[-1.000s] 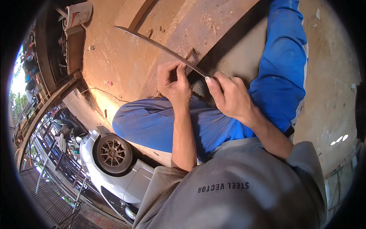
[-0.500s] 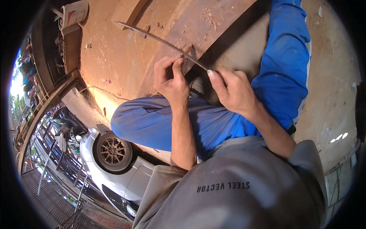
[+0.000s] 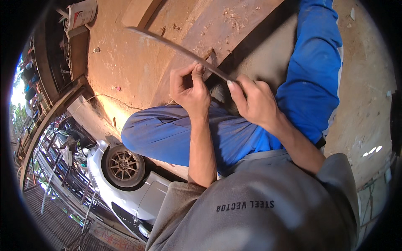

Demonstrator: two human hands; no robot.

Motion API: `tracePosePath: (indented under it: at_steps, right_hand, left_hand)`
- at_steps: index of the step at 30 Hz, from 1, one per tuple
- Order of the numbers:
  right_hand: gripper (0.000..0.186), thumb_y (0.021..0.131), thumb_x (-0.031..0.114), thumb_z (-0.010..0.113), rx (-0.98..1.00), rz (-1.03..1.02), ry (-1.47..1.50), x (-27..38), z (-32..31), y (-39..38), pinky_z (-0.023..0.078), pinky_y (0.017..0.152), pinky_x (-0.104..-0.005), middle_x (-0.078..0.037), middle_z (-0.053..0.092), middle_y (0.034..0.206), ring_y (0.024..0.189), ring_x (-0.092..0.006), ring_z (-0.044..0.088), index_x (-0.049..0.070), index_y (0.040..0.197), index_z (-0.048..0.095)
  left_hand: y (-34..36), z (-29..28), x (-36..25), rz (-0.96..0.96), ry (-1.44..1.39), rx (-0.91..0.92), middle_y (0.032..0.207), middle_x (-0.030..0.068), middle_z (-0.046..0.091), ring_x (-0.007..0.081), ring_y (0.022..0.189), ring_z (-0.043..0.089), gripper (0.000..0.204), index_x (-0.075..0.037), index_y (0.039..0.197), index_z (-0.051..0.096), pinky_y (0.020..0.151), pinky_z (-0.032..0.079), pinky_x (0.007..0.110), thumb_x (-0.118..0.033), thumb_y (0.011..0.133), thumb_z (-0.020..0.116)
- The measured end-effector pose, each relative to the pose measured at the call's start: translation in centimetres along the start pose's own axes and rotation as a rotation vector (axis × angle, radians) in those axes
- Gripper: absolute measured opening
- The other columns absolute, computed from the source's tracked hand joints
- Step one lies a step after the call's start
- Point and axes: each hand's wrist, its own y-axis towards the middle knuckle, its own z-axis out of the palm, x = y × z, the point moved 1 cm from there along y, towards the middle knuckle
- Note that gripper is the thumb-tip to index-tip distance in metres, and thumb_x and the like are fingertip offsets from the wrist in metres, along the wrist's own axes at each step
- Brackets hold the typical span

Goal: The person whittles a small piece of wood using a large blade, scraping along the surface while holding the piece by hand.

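Observation:
A long, thin, flat metal strip (image 3: pixel 176 47), blade-like and tapering toward its far left end, slants across in front of me above the board. My right hand (image 3: pixel 256 99) is closed round its near end, the thumb laid along it. Partway along, my left hand (image 3: pixel 191 88) has its fingers curled and its thumb tip pressed against the strip's near edge. What lies inside the curled left fingers is hidden. Just beyond the strip, close to the left fingertips, shows a small brown piece (image 3: pixel 208 53), its kind unclear.
Under the strip lies a wide wooden board (image 3: pixel 251 16) with wood shavings (image 3: pixel 234 19) on it. A timber block (image 3: pixel 140 11) is at the far edge. A bucket (image 3: pixel 81 14) stands at far left. A white car (image 3: pixel 144 198) is at lower left, beside my bent knee.
The strip has turned about its length, so more of its flat face shows. Both hands still hold it, the right having shifted only slightly.

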Motion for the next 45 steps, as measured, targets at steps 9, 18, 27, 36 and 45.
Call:
tracePosePath:
  at_steps: [9,18,27,36,45]
  right_hand:
    - [0.038,0.102,0.035,0.062,-0.024,0.119,-0.189,-3.0,0.5,0.4,0.048,0.052,-0.0569,-0.027,0.058,0.059,0.057,-0.0499,0.062,0.003,0.083,0.058]
    - [0.044,0.104,0.038,0.06,-0.021,0.07,-0.067,-1.3,-0.3,0.5,0.047,0.051,-0.0579,-0.028,0.057,0.057,0.057,-0.0515,0.061,0.001,0.08,0.059]
    - [0.041,0.104,0.035,0.06,-0.011,0.028,0.082,0.1,-0.1,-0.3,0.046,0.053,-0.0566,-0.027,0.059,0.061,0.061,-0.0505,0.062,0.001,0.081,0.059]
    - [0.042,0.103,0.038,0.061,-0.003,0.064,-0.116,-2.3,1.2,0.3,0.047,0.052,-0.0567,-0.029,0.059,0.062,0.061,-0.051,0.063,0.003,0.08,0.058]
    - [0.042,0.103,0.037,0.061,-0.031,0.003,-0.017,-2.3,0.9,0.6,0.047,0.05,-0.0554,-0.028,0.061,0.062,0.06,-0.0499,0.063,0.001,0.082,0.059]
  left_hand:
    - [0.6,0.0,0.5,0.02,-0.033,-0.024,0.09,0.0037,0.063,0.0104,0.077,0.06,0.007,0.001,0.092,0.069,0.071,0.048,0.023,0.001,0.093,0.076]
    - [0.7,0.8,0.3,-0.01,-0.01,-0.029,0.092,0.0048,0.063,0.0117,0.082,0.061,0.007,0.001,0.094,0.068,0.075,0.05,0.025,0.002,0.094,0.074]
    - [0.4,0.3,-0.1,0.078,0.014,0.007,0.096,0.0065,0.064,0.0132,0.084,0.063,0.006,0.001,0.097,0.068,0.077,0.053,0.026,0.005,0.095,0.071]
    - [0.6,0.3,0.3,0.095,0.111,-0.018,0.095,0.0056,0.065,0.013,0.082,0.063,0.004,0.001,0.096,0.068,0.076,0.052,0.026,0.002,0.095,0.072]
    - [0.5,-0.2,0.7,0.078,0.077,-0.001,0.095,0.0054,0.064,0.0125,0.084,0.062,0.005,0.0,0.096,0.068,0.076,0.052,0.025,0.001,0.095,0.073]
